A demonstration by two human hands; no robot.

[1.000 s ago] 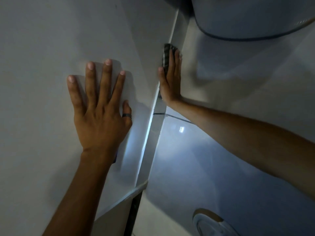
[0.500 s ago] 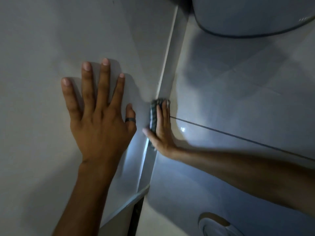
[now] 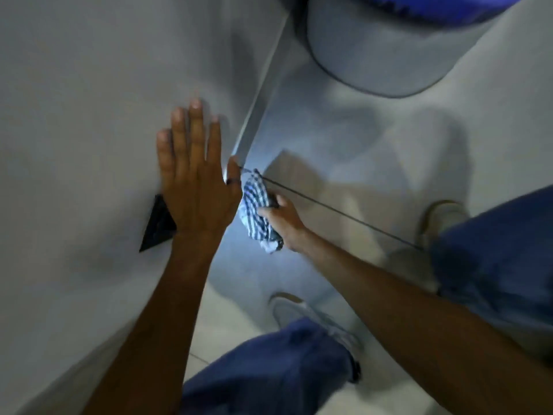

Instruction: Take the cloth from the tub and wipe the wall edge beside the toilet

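My left hand (image 3: 196,181) lies flat on the pale wall (image 3: 89,115), fingers spread, a dark ring on the thumb. Just right of it, my right hand (image 3: 282,220) grips a bunched blue-and-white checked cloth (image 3: 257,209). The cloth sits low beside the wall edge (image 3: 257,115), the pale strip where wall meets floor; whether it touches the strip is unclear. The white toilet base (image 3: 374,55) stands at the far end of that edge, top right.
A dark triangular gap (image 3: 157,227) shows on the wall under my left wrist. A dark grout line (image 3: 344,215) crosses the glossy floor tiles. My two feet in light shoes (image 3: 302,313) and blue trouser legs (image 3: 263,372) fill the lower right.
My right hand slid the cloth back along the wall edge, away from the toilet, and now bunches it beside my left thumb. The view tilted down, showing my legs and shoes.
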